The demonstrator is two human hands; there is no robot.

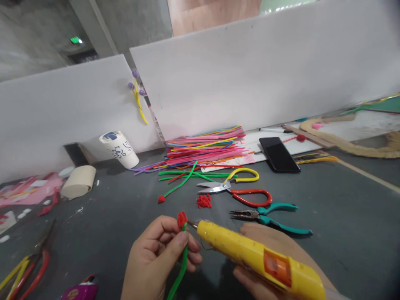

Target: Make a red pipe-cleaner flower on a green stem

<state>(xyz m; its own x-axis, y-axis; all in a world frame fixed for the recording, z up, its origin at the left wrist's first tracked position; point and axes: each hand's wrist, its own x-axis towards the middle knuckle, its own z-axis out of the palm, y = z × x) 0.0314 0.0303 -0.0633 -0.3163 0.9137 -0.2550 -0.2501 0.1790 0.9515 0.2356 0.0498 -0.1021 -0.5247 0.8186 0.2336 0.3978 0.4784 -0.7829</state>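
Between the thumb and fingers of my left hand [159, 254] is a green pipe cleaner stem [180, 273] with a red tip [182, 218] on top. My right hand [265, 237] is wrapped round a yellow hot glue gun [246, 248]; its metal nozzle meets or nearly meets the red tip from the right. Just beyond lies a small pile of cut red pipe cleaner pieces [204, 201]. Left of the pile rests another green stem [179, 185] with a red head [161, 199]. The fingers at the gun's trigger are mostly hidden.
Scissors [231, 187] and teal-handled needle-nose pliers [268, 216] lie beyond my right hand. Farther back are bundled coloured pipe cleaners [203, 150], a phone [278, 154] and a paper cup [120, 148]. More scissors [34, 262] and a purple tool [80, 291] lie at lower left.
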